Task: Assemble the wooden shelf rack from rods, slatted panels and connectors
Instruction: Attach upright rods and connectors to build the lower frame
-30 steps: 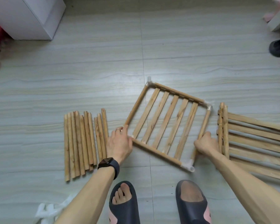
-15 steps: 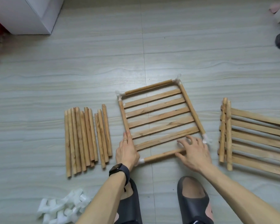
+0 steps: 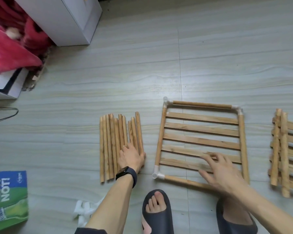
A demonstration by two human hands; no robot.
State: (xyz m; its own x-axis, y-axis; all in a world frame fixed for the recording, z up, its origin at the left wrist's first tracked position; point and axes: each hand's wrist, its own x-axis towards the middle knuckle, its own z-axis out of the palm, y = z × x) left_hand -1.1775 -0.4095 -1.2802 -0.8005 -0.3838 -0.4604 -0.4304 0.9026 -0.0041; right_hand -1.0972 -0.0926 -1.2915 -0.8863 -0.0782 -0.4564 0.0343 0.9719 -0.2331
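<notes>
Change: left hand (image 3: 132, 157) has left the near left corner of the frame (image 3: 201, 128) and gone to the rods (image 3: 112, 142); the frame has turned, so its slats (image 3: 201, 141) now run straight across; right hand (image 3: 222, 171) has gone from the frame's near rod up onto the slats.
Frame: flat on the floor (image 3: 142, 73), a slatted panel edged by four rods; white connectors (image 3: 156, 173) show at three corners, and the near right corner is hidden under the right forearm.
Left hand: just left of the frame, palm down on the near ends of the rods, fingers straight, gripping nothing; a ring (image 3: 124, 146) on one finger, a watch (image 3: 126, 173) on the wrist.
Right hand: over the frame's near right part, blurred, fingers spread and uncurled, fingertips on the two nearest slats, holding nothing.
Rods: side by side on the floor left of the frame, parallel to its side rods.
Panels (image 3: 284, 149): stacked right of the frame, apart from it, cut off by the picture's edge.
Loose connectors (image 3: 85, 211): a white heap on the floor, nearer than the frame and to its left, beside the left forearm.
Slippers (image 3: 157, 211): two dark ones on the frame's near side.
Elsewhere: green bag (image 3: 7, 196) well left of the frame; white cabinet (image 3: 63, 22) and red cloth (image 3: 7, 48) far beyond it to the left.
</notes>
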